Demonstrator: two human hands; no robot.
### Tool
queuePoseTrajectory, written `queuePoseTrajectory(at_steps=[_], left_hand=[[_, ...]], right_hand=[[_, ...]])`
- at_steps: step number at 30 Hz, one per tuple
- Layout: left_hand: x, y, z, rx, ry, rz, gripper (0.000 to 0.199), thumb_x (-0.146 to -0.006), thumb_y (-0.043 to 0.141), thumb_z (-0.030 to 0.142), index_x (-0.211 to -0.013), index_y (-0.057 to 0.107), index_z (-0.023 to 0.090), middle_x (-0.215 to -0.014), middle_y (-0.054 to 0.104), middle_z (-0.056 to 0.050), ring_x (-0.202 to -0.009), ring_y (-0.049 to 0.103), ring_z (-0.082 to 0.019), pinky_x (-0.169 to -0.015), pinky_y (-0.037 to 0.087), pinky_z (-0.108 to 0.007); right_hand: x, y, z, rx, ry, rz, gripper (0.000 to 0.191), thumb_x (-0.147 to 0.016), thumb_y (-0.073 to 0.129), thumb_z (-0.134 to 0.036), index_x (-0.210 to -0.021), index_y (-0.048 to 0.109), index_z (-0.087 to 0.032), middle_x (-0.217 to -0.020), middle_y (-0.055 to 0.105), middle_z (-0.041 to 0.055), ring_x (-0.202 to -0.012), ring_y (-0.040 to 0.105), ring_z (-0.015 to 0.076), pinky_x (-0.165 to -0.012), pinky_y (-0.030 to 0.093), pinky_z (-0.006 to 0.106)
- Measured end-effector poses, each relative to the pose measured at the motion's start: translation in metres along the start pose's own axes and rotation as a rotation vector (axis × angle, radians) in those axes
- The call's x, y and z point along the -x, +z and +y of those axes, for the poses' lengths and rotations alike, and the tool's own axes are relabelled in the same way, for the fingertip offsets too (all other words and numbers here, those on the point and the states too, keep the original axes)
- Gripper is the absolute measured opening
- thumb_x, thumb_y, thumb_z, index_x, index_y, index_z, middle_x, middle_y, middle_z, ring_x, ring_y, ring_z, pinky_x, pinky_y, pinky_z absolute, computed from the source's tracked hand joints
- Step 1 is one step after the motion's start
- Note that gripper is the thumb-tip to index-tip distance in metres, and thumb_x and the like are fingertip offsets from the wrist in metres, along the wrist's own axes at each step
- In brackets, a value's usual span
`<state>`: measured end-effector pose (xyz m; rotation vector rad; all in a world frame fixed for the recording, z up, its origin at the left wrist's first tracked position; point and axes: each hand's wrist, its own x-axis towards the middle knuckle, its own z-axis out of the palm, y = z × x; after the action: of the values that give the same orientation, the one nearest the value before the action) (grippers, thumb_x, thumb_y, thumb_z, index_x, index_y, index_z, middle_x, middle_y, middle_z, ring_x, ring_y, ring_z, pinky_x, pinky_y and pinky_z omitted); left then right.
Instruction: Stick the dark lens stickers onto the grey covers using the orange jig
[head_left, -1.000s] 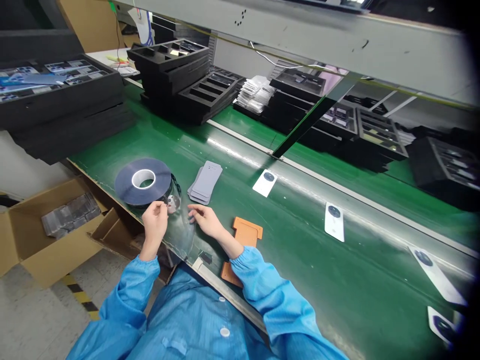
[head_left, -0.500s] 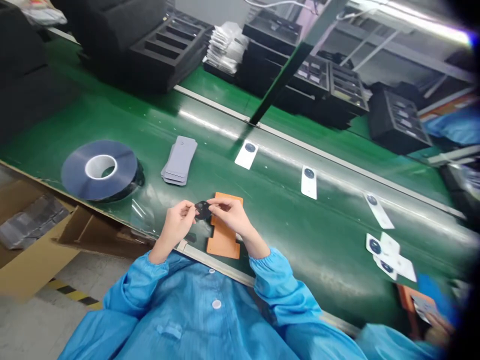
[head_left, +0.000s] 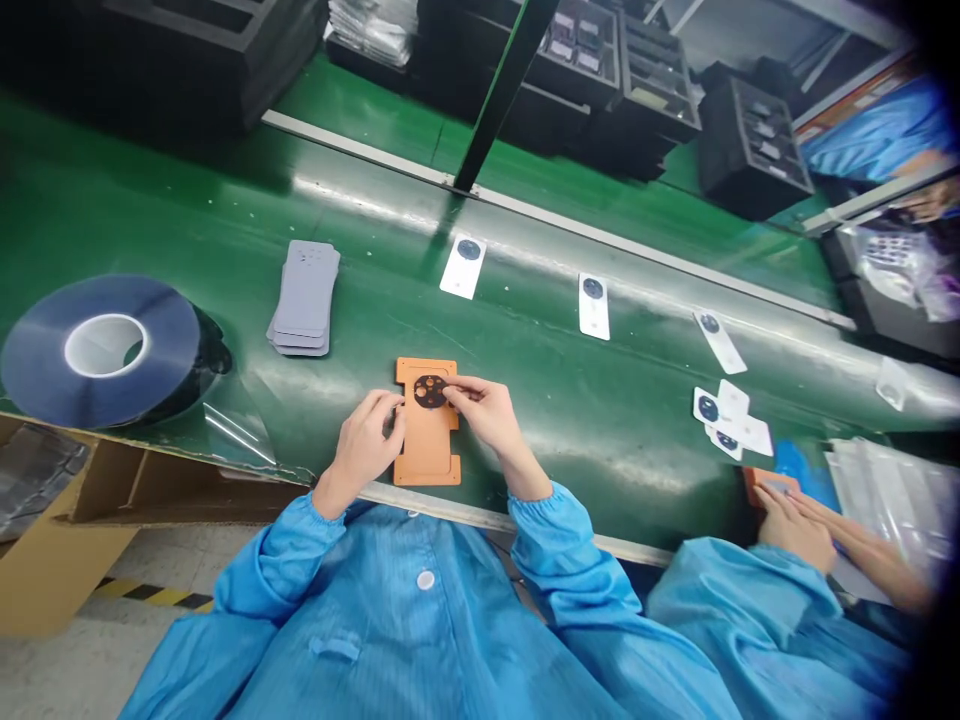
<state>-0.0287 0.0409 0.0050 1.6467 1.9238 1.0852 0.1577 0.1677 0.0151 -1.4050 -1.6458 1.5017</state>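
Note:
My right hand [head_left: 484, 412] pinches the right edge of a round black phone camera plate [head_left: 429, 391] with several holes. The plate lies over the upper part of an orange phone-shaped fixture [head_left: 429, 440]; whether it is fully flat there I cannot tell. My left hand [head_left: 369, 435] is at the fixture's left edge, fingers curved, thumb a little apart from the forefinger, with no part seen in its grasp. Beyond it, to the left, is a stack of grey phone-shaped sheets [head_left: 305, 295].
A large roll of clear film [head_left: 161, 360] stands at left. White phone back panels [head_left: 462, 275] with dark round camera areas lie spread rightward. At right, a co-worker's hands [head_left: 799, 525] work over another orange fixture [head_left: 757, 487]. Black trays [head_left: 754, 150] stand behind the rail.
The black plate went from between both hands to over the orange fixture. My left hand let go of it; the right still holds it. The view shifted right and down.

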Motion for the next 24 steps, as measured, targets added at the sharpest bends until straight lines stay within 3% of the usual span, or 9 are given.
queuePoseTrajectory(at_steps=[5,15,24], left_hand=[[0.0022,0.0031,-0.0024,-0.148,0.116,-0.073,0.034,-0.104,0.05,0.024,-0.136,0.06,0.02,-0.134,0.065,-0.011,-0.119,0.067,-0.025,-0.099,0.056,-0.037],[-0.0029,0.0029,0.001,-0.252,0.148,-0.122,0.039,-0.102,0.048,0.021,-0.139,0.06,0.02,-0.138,0.063,-0.013,-0.116,0.068,-0.027,-0.092,0.06,-0.039],[-0.0031,0.0051,0.0019,-0.301,0.164,-0.12,0.04,-0.1,0.05,0.02,-0.138,0.061,0.02,-0.148,0.056,-0.015,-0.114,0.068,-0.028,-0.09,0.06,-0.039]], right_hand=[[-0.004,0.0078,-0.0021,0.061,-0.032,0.03,0.04,-0.08,0.074,-0.041,-0.108,0.084,-0.014,-0.089,0.082,0.011,-0.07,0.069,0.0189,-0.066,0.054,0.031],[-0.0022,0.0105,0.0052,0.134,-0.122,0.051,0.034,-0.084,0.068,-0.031,-0.112,0.081,-0.017,-0.081,0.073,0.0029,-0.064,0.058,0.0135,-0.067,0.05,0.028],[-0.0029,0.0095,0.0035,0.401,-0.31,0.053,0.031,-0.091,0.062,-0.025,-0.114,0.083,-0.023,-0.08,0.058,0.0009,-0.065,0.052,0.0142,-0.067,0.046,0.03]])
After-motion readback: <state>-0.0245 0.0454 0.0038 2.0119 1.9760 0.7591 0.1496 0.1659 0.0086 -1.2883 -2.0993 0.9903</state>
